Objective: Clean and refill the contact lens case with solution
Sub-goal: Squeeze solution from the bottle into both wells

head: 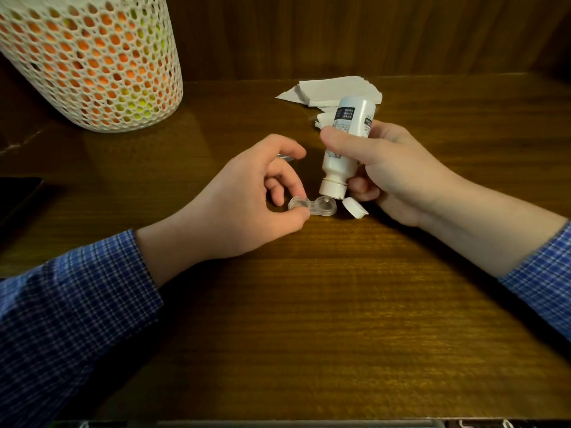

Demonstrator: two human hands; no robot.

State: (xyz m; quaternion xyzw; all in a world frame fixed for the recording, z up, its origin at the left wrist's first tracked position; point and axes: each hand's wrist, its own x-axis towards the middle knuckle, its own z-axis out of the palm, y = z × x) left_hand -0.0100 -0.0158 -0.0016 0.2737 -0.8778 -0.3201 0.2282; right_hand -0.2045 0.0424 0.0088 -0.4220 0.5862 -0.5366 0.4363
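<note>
My right hand (389,171) is wrapped around the white solution bottle (346,146), thumb across its labelled front and fingers curled behind, holding it tipped upside down so the nozzle points at the counter (309,319). The bottle's flip cap (355,207) hangs open off the neck, just right of the nozzle. The nozzle tip sits directly over, and seems to touch, the right well of the clear contact lens case (312,206), which lies flat on the counter between my hands.

My left hand (247,196) steadies the case: thumb and a fingertip pinch its left well, while the other fingers curl loosely above it. I cannot tell whether either well has liquid in it. Just beyond my left fingers a small clear object (285,156) lies on the counter, mostly hidden; I cannot tell what it is.

Farther back, behind the bottle, lies a loose stack of white tissues (327,89). At the far left stands a white mesh basket (92,63) with orange and yellow-green things showing through its holes. Both my sleeves (71,304) are blue checked fabric.
</note>
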